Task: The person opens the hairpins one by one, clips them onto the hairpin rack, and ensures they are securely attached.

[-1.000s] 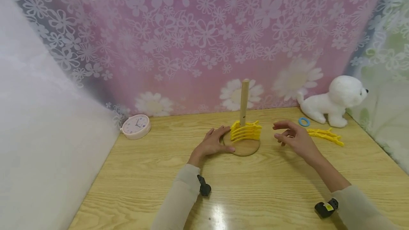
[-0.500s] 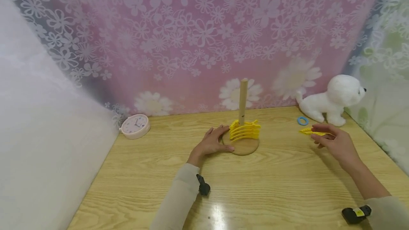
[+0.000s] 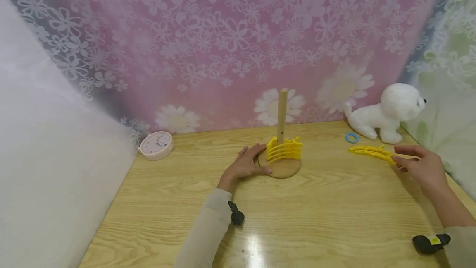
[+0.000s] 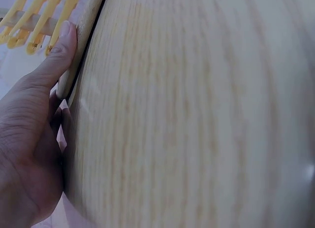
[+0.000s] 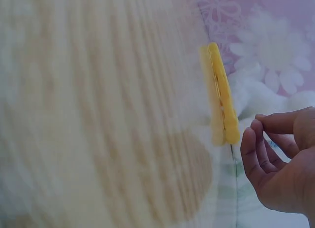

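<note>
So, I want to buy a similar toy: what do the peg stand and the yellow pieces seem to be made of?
The peg stand looks like unpainted wood: pale tan, matte, with a plain dowel. The yellow pieces look like moulded plastic: uniform bright colour, smooth, thin toothed shapes. The loose ones by the right hand look the same.

A pale wooden table [image 3: 320, 218] with a glossy glare patch stands against a pink curtain [image 3: 230, 44] printed with white flowers; white fabric [image 3: 44, 144] hangs left, greenish curtain [image 3: 453, 69] right
</note>
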Available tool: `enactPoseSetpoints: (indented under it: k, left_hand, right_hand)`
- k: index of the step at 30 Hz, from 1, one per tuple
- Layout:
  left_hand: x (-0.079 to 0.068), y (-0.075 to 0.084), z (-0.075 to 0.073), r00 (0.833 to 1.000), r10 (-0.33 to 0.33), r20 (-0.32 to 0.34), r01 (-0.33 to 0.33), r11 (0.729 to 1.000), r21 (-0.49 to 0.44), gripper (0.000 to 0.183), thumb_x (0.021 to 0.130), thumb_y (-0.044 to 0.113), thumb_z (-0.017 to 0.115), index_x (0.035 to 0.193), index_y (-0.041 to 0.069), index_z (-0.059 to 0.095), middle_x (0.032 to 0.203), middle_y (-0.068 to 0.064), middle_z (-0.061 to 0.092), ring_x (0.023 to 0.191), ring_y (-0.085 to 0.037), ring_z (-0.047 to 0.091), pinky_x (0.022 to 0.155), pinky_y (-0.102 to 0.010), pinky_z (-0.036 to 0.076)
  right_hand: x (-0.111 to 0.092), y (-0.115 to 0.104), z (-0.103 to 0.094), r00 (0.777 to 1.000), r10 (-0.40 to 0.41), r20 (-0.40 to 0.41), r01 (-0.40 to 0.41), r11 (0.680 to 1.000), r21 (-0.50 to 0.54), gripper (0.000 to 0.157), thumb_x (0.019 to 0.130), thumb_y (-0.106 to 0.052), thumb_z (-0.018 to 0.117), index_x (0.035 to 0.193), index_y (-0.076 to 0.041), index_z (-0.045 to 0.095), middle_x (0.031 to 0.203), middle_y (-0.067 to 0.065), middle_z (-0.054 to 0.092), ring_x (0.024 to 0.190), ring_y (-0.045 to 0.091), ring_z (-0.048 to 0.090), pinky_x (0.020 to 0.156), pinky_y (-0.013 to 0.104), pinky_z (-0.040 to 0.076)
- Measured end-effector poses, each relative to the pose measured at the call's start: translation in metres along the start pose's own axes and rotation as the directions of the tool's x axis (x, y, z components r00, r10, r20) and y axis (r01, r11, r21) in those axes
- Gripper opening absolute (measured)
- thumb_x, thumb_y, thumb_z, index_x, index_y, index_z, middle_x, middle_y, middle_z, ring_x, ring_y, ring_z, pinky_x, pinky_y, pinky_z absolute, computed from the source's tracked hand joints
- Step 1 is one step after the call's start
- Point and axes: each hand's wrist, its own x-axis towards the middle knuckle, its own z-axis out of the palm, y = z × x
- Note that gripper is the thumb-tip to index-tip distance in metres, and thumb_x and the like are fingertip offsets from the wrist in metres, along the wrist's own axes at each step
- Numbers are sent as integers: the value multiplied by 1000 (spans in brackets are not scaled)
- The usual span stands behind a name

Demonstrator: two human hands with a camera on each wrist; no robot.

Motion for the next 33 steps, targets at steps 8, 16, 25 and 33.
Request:
enactPoseSetpoints:
  k: [8,16,25,33]
  left_hand:
    - [0,1,-2,1000,2,5,-3,1000,21,97,87,53,82,165,29,31,172,0,25,160,-14,12,130,-40,-3]
    - [1,1,-2,1000,-5,8,5,1000,7,96,87,51,83,165,29,32,172,-1,24,161,-15,12,130,-41,-4]
    - [3,0,-2,1000,-25,10,24,1000,2,96,86,51,83,165,33,31,173,1,23,161,-15,9,130,-40,-3]
    - [2,0,-2,1000,-21,19,21,1000,2,95,87,51,82,165,33,31,173,1,22,161,-15,9,130,-41,-3]
  right_hand:
    - [12,19,-5,997,67,42,-59,983,-173,41,104,-25,66,135,1,58,83,-11,71,70,11,71,61,28,61]
    - [14,18,-6,995,60,79,-43,978,-205,30,102,-29,70,127,-15,61,75,-2,68,60,14,61,51,31,53]
    - [14,18,-4,994,7,105,15,978,-206,26,99,-17,73,115,0,65,82,-20,65,65,9,64,53,30,56]
    - [12,15,-4,981,-39,191,91,958,-270,44,96,-18,78,120,12,56,89,-13,66,71,2,62,58,26,55]
